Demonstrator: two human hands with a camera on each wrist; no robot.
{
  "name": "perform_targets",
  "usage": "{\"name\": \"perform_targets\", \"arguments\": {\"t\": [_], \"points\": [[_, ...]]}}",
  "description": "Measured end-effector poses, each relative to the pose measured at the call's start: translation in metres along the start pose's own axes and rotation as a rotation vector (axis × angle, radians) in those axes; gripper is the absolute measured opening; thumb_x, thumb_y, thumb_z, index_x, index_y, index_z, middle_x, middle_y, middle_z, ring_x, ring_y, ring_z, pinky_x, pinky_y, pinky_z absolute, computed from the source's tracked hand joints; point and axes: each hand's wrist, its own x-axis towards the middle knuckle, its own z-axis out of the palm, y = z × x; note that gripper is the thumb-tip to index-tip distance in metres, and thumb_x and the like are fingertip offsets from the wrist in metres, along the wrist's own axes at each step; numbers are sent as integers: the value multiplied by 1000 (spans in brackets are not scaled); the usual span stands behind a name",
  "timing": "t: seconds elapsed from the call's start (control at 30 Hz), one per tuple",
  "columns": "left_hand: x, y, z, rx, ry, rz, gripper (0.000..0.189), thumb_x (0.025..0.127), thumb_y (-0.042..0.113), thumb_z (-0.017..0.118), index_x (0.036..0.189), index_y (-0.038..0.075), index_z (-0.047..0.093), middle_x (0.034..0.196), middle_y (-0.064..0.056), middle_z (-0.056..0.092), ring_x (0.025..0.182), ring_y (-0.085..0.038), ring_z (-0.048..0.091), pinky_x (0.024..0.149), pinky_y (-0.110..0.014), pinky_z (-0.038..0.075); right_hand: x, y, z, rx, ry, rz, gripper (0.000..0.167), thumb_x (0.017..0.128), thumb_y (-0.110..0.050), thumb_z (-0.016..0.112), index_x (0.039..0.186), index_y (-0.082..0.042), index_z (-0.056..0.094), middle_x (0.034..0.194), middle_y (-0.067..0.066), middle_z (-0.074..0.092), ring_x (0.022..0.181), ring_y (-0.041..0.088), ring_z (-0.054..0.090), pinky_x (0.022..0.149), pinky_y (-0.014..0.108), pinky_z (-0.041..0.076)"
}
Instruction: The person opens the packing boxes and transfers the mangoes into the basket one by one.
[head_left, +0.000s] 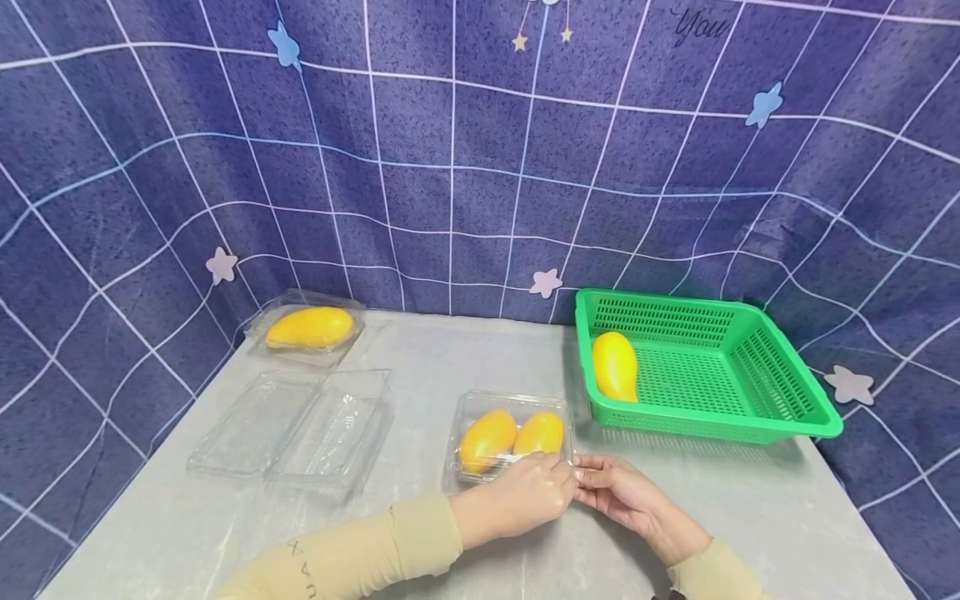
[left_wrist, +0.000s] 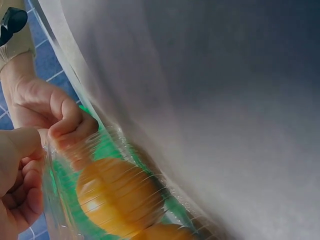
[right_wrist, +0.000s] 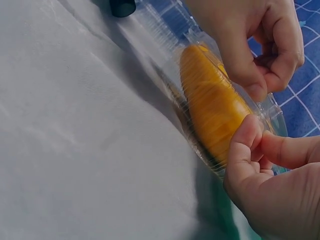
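Note:
Both hands are at the near right corner of a clear plastic clamshell box [head_left: 465, 417] holding two yellow mangoes [head_left: 488, 442]. My left hand [head_left: 534, 493] pinches the box's rim with curled fingers, its wrist lying across the front. Beside it, my right hand [head_left: 618, 493] pinches the corner between thumb and fingers. In the right wrist view, the thumb and fingertips of the right hand [right_wrist: 275, 175] meet at the rim, close to the left hand [right_wrist: 250, 45]. A mango [right_wrist: 210, 100] shows through the ribbed plastic wall.
An open, unfilled clamshell box [head_left: 292, 425] lies at the left. Behind it stands another clear box with a mango [head_left: 311, 327]. A green basket [head_left: 712, 425] with one mango [head_left: 615, 367] sits at the back right, near the blue curtain [head_left: 480, 208].

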Motion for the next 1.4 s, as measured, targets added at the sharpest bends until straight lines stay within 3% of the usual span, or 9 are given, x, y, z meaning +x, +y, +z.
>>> {"name": "perform_targets", "arguments": {"t": [0.4, 0.57, 0.67, 0.87, 0.97, 1.07, 1.23, 1.4], "points": [[1, -4, -4, -16, -15, 8, 14, 88, 22, 58, 94, 14, 68, 84, 7, 62, 76, -6, 54, 63, -15, 46, 0, -1, 4, -35, 37, 6, 13, 89, 7, 49, 99, 0, 53, 91, 5, 58, 80, 12, 62, 80, 21, 55], [12, -25, -23, -130, 42, -126, 6, 83, 13, 63, 88, 14, 65, 83, 6, 59, 75, -6, 53, 64, -13, 48, -2, -1, 0, -20, 25, 3, 13, 90, 7, 48, 101, 0, 52, 90, 5, 59, 82, 12, 61, 81, 22, 55], [18, -36, -32, -192, 27, -191, 5, 83, 10, 64, 88, 13, 64, 84, 4, 59, 76, -7, 54, 66, -12, 49, -3, 0, -1, -2, 23, 11, 13, 91, 6, 47, 102, 0, 52, 92, 5, 59, 84, 12, 62, 83, 22, 55], [20, -43, -35, -202, -58, -165, 10, 85, 13, 63, 94, 13, 66, 90, 5, 60, 82, -7, 54, 73, -13, 50, -3, 2, -2, -7, 23, 31, 21, 92, 3, 49, 112, 7, 46, 94, 5, 58, 86, 12, 62, 87, 24, 54], [21, -49, -36, -179, -62, -159, 16, 83, 12, 63, 99, 14, 66, 95, 5, 61, 88, -7, 54, 82, -15, 49, -5, 2, -3, -3, 16, 30, 25, 93, 3, 49, 116, 9, 43, 95, 5, 58, 87, 12, 62, 89, 25, 53], [21, -55, -37, -219, -64, -170, 22, 80, 10, 64, 101, 15, 65, 99, 6, 61, 93, -8, 54, 86, -16, 47, -5, 3, -5, 14, 5, 30, 21, 93, 3, 48, 114, 6, 46, 95, 4, 59, 88, 11, 62, 91, 26, 53], [17, -63, -39, -289, -74, -187, 24, 79, 7, 67, 102, 16, 64, 103, 6, 61, 97, -10, 53, 88, -17, 48, -6, 3, -6, 35, -8, 24, 21, 93, 4, 48, 114, 4, 48, 97, 4, 61, 90, 12, 62, 94, 27, 51], [10, -70, -40, -304, -85, -204, 26, 80, 9, 69, 104, 16, 63, 106, 4, 61, 100, -11, 53, 89, -17, 48, -7, -2, -7, -11, -7, 10, 27, 93, 2, 48, 119, 7, 46, 101, 6, 60, 94, 15, 61, 95, 31, 51]]}}
